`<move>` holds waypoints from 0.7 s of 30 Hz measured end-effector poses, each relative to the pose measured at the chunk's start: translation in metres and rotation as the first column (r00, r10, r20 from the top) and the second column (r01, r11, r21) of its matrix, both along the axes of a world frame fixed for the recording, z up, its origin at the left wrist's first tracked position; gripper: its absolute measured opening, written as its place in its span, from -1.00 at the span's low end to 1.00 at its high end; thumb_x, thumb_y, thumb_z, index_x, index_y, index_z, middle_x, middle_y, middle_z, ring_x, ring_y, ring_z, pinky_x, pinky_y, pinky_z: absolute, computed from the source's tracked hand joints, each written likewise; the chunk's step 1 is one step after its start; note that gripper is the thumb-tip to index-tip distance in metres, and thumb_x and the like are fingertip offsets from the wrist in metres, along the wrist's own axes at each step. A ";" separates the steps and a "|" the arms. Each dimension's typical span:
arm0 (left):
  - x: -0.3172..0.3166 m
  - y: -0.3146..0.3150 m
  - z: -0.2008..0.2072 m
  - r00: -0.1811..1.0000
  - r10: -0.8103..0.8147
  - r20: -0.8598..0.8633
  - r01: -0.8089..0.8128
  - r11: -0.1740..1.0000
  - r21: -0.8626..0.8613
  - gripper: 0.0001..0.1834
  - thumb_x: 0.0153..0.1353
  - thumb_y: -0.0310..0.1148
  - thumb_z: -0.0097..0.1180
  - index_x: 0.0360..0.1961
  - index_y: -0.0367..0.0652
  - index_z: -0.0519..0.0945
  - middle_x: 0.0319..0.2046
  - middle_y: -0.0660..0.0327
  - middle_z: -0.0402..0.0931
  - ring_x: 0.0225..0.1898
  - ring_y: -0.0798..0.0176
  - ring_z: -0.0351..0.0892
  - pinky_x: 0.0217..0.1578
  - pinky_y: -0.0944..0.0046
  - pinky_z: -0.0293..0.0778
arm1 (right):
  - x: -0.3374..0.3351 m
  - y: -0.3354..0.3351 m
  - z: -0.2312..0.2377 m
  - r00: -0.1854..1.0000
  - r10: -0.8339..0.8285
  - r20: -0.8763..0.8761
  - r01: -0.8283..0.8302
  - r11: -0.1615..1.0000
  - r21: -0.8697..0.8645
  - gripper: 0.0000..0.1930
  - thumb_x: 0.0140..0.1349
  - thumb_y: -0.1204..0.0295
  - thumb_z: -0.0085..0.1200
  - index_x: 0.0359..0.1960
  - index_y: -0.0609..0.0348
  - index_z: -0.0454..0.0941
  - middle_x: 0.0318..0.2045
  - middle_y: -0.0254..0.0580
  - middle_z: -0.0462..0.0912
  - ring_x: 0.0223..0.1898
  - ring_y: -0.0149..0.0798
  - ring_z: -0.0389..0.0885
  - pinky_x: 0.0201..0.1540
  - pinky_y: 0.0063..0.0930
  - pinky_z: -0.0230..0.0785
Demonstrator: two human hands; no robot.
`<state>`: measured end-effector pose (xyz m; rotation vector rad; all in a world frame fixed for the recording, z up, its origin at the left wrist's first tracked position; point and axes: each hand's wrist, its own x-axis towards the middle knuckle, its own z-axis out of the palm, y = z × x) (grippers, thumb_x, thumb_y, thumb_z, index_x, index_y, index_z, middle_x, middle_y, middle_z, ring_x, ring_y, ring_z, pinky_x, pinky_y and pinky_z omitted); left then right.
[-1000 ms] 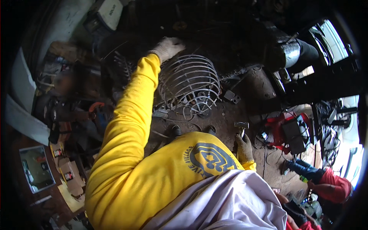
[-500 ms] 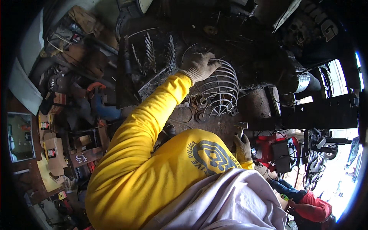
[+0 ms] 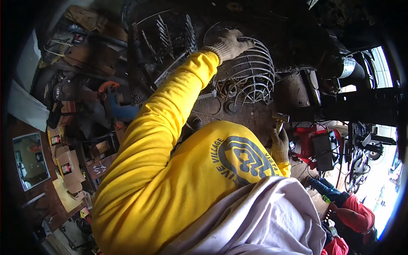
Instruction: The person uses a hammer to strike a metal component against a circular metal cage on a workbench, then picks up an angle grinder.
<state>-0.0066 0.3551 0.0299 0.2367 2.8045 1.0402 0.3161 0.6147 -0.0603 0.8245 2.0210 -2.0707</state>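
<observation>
My left hand (image 3: 231,44), in a pale work glove, grips the upper rim of a curved metal wire cage (image 3: 259,68). The cage has several bent rods crossing its ribs, and it rests on the dark workbench edge with its lower end hanging over. Down at my right side, my right hand (image 3: 279,146), also gloved, is wrapped round the handle of a hammer (image 3: 281,117). The hammer's head points up, below the cage and apart from it. My sleeve covers part of the right forearm.
Twisted metal rods (image 3: 165,36) stand on the bench left of the cage. A blue clamp-like tool (image 3: 121,106) lies farther left, near cardboard boxes (image 3: 70,168). Red equipment (image 3: 304,142) stands at the right. Another person in red (image 3: 355,212) is at the lower right.
The whole view has shifted, so bench, cage and both hands sit higher in the picture. My left hand keeps its hold on the cage, my right its hold on the hammer.
</observation>
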 end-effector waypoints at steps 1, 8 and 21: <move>0.000 0.000 -0.001 1.000 0.001 -0.003 -0.001 1.000 0.015 -0.25 0.15 0.26 0.27 0.14 -0.13 0.62 0.07 -0.03 0.64 0.14 -0.07 0.60 0.17 0.05 0.49 | 0.002 -0.001 -0.001 0.998 -0.011 0.056 0.014 0.999 -0.040 -0.78 0.43 0.29 0.11 -0.01 0.08 0.47 -0.51 -0.46 0.46 -0.60 -0.53 0.42 -0.55 -0.58 0.38; 0.001 -0.002 -0.003 0.995 -0.006 -0.101 0.006 1.000 -0.005 -0.26 0.12 0.26 0.29 0.11 -0.14 0.65 0.04 -0.03 0.66 0.11 -0.05 0.62 0.15 0.07 0.50 | 0.008 -0.002 -0.004 0.990 0.049 0.131 -0.057 0.997 0.052 -0.78 0.40 0.27 0.14 -0.04 0.03 0.48 -0.55 -0.48 0.41 -0.63 -0.54 0.35 -0.58 -0.58 0.23; 0.093 -0.033 0.010 0.610 0.037 -0.791 0.126 0.982 0.143 -0.68 0.19 -0.13 0.31 -0.07 0.02 0.66 -0.23 0.12 0.71 -0.26 0.03 0.70 -0.18 -0.03 0.60 | -0.016 -0.001 0.002 0.998 0.034 0.061 -0.039 0.996 0.084 -0.78 0.39 0.27 0.15 -0.04 0.06 0.53 -0.52 -0.48 0.47 -0.60 -0.55 0.40 -0.57 -0.59 0.25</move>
